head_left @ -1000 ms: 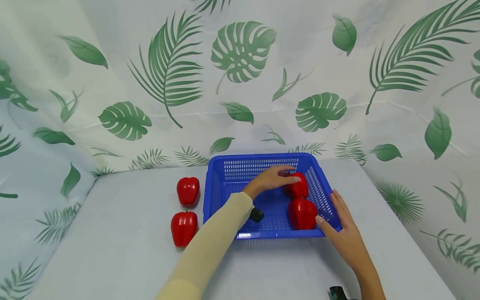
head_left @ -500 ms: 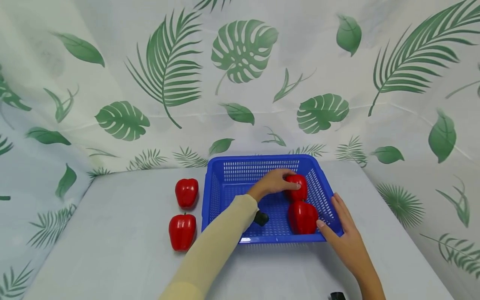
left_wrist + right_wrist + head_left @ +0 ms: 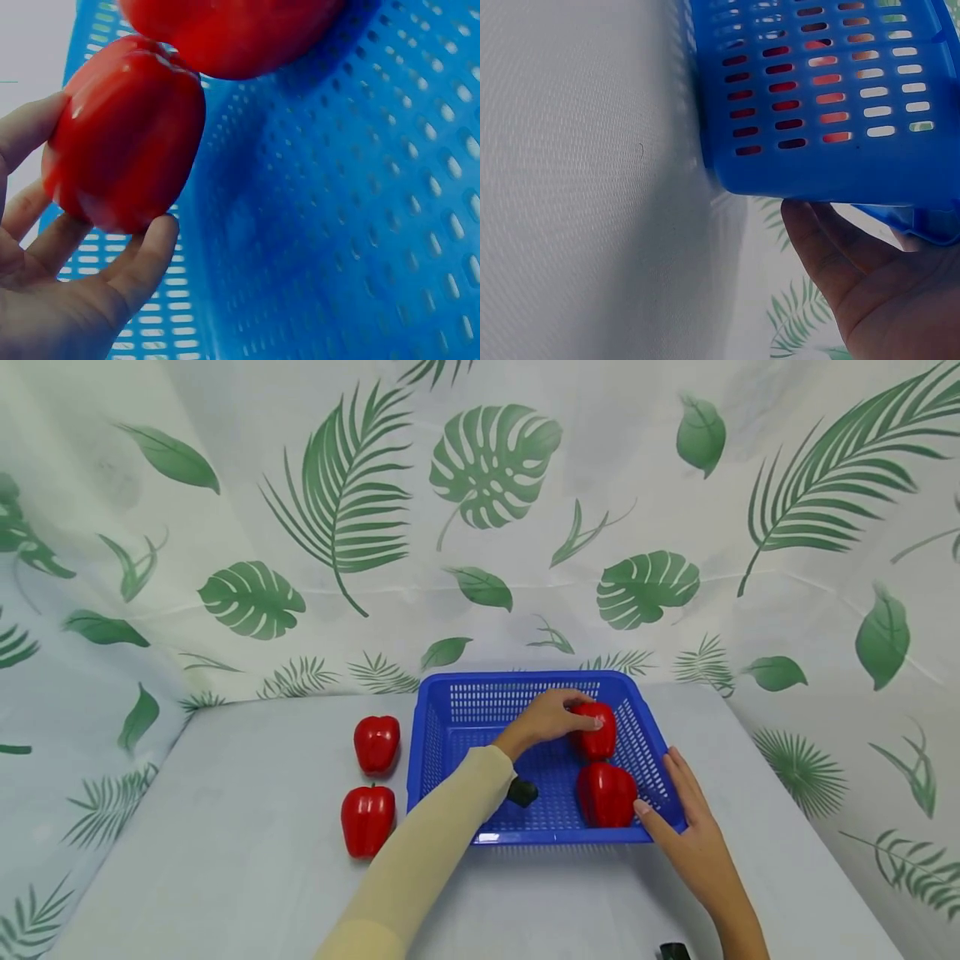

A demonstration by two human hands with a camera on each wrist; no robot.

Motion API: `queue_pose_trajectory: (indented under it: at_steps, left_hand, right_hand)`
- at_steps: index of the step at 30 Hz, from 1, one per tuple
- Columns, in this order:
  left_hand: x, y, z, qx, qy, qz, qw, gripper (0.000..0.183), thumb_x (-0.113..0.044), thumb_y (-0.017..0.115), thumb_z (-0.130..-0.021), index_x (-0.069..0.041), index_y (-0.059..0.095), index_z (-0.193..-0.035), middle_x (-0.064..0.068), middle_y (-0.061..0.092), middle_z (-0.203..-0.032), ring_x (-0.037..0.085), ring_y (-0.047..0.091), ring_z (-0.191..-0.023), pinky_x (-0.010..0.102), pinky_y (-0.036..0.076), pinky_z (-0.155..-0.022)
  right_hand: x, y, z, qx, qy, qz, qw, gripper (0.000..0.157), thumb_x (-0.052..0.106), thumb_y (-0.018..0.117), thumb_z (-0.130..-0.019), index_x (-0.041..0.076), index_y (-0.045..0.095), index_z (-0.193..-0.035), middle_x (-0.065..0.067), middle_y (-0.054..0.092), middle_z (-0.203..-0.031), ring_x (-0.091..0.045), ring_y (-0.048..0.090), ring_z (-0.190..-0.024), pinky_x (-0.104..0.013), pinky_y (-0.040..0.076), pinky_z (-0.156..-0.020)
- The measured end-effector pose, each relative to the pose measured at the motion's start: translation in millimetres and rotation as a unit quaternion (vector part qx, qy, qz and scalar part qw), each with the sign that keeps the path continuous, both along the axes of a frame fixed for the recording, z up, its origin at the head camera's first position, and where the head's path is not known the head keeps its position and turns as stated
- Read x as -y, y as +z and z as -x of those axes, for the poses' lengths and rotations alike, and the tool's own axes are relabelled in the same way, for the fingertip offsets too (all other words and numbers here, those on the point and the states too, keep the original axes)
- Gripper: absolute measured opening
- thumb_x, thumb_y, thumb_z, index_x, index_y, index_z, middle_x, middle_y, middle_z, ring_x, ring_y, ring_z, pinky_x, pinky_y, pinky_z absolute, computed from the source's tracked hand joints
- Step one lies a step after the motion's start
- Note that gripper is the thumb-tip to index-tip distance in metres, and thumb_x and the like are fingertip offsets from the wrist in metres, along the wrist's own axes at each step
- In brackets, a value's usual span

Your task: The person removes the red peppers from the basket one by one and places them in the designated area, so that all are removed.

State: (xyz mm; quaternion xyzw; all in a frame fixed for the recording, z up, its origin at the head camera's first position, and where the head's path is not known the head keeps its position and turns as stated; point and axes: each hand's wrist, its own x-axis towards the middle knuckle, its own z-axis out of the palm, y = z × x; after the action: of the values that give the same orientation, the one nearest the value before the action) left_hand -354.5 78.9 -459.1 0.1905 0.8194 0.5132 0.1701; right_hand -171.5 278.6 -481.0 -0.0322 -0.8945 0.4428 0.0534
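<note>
My left hand (image 3: 551, 717) reaches into the blue plastic basket (image 3: 495, 838) and grips a red bell pepper (image 3: 600, 739) near its right wall. In the left wrist view, fingers and thumb curl around this bell pepper (image 3: 124, 142). A second bell pepper (image 3: 606, 795) lies in the basket's front right corner, its end close against the gripped one. With thumb over the rim and fingers along the outside, my right hand (image 3: 697, 839) holds that corner. The right wrist view has the fingertips (image 3: 799, 217) against the basket wall (image 3: 810, 169).
Left of the basket, two more red bell peppers stand on the white table (image 3: 225, 827), one farther back (image 3: 377, 745) and one nearer (image 3: 367, 820). A leaf-patterned cloth (image 3: 525, 602) hangs behind the table.
My left hand has settled from reaching over the far bell pepper to gripping it around the side. The right hand stays at the basket corner. The view shifts slightly.
</note>
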Motion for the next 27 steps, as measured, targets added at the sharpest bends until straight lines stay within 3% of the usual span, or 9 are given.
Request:
queue_pose_trajectory:
  at_steps: [10, 20, 27]
  left_hand:
    - [12, 12.7, -2.8, 0.034, -0.004, -0.086, 0.9957, 0.047, -0.023, 0.079, -0.097, -0.007, 0.070, -0.140, 0.010, 0.068, -0.132, 0.024, 0.068, -0.110, 0.040, 0.063, -0.090]
    - [35, 25.1, -6.7, 0.025, 0.001, -0.079, 0.9966, 0.049, -0.028, 0.078, -0.098, -0.013, 0.068, -0.143, 0.007, 0.065, -0.136, 0.024, 0.062, -0.118, 0.049, 0.058, -0.101]
    - [53, 39.1, -11.7, 0.020, 0.011, -0.094, 0.9953, 0.045, -0.026, 0.077, -0.098, -0.009, 0.062, -0.137, 0.009, 0.063, -0.137, 0.025, 0.063, -0.116, 0.040, 0.061, -0.095]
  right_hand:
    - [1, -0.1, 0.7, 0.006, -0.003, 0.000, 1.000, 0.090, 0.042, 0.065, -0.104, 0.016, 0.013, -0.173, -0.011, 0.006, -0.180, -0.049, 0.008, -0.161, -0.086, 0.026, -0.105]
    - [-1, 0.2, 3.0, 0.014, -0.002, -0.002, 1.000, 0.091, 0.042, 0.064, -0.105, 0.015, 0.011, -0.173, -0.011, 0.003, -0.180, -0.049, 0.005, -0.161, -0.086, 0.025, -0.105]
    - [0, 0.7, 3.1, 0.011, 0.000, -0.002, 1.000, 0.090, 0.042, 0.063, -0.105, 0.014, 0.012, -0.173, -0.013, 0.004, -0.179, -0.048, 0.004, -0.161, -0.086, 0.022, -0.107]
